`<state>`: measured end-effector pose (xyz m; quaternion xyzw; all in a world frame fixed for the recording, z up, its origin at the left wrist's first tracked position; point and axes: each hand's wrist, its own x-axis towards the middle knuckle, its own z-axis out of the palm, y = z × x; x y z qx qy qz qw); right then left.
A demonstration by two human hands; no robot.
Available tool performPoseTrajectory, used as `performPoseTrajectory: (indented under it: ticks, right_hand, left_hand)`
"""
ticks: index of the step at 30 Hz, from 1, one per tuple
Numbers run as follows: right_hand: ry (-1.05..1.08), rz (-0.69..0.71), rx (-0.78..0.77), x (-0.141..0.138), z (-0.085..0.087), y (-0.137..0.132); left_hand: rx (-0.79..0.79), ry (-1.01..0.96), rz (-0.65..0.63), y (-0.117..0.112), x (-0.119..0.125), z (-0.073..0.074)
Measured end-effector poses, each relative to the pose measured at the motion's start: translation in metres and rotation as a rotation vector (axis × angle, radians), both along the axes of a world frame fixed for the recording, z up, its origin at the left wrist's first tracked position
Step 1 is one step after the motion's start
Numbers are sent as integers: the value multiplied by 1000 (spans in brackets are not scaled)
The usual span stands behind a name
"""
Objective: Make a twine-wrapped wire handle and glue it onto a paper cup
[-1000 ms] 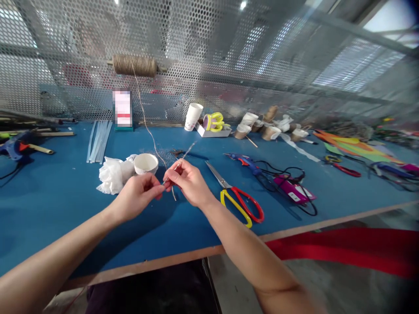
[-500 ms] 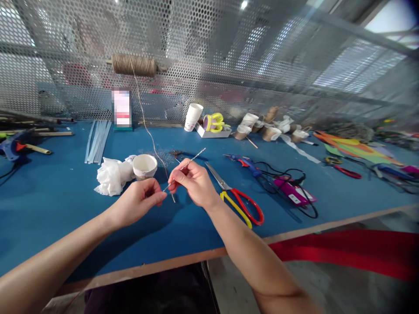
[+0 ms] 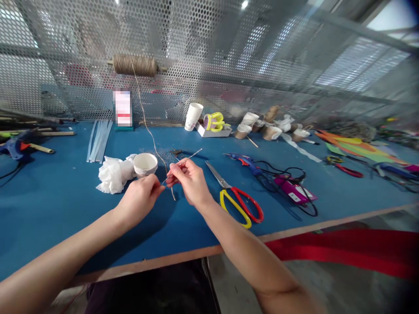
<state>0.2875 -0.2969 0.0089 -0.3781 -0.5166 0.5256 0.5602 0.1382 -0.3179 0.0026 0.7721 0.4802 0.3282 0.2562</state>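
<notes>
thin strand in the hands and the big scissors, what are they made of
The thin strand is probably metal wire: silvery, catching light, fairly straight, though plastic is possible. The scissors have smooth, shiny grey blades, likely steel; their evenly coloured red and yellow handles look like plastic or a plastic coating.

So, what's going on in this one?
A person at a blue table holds a thin silvery strand with both hands: the left hand pinches its lower end, and the right hand grips farther up, its tip sticking out beyond. Twine runs down from a spool to the right fingers; whether they grip it is unclear. Scissors lie open to the right, and a white cup stands behind the left hand.
</notes>
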Motion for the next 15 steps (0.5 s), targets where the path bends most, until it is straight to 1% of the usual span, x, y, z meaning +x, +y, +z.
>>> performPoseTrajectory:
  ticks: [3,4,6,7,9,15]
  right_hand:
    - [101,143,-46,7,3,4]
    - [128,178,-55,8,4,5]
    - [162,217,-60,11,5,6]
    - [170,231,-59,11,5,6]
    - [182,256,-57,11,5,5]
    - [220,324,-41,8,8,0]
  left_hand:
    - [-556,-492,-272,4,-6,5]
    - [-701,-635,-355,5,-7,5]
    - [-897,-837,-468,7,-8,4]
    - [-959,-896,-502,7,-8,3]
    - [-1033,-968,-556,7,-7,0]
    - [-1116,-1089,-702,-2,-2,-2]
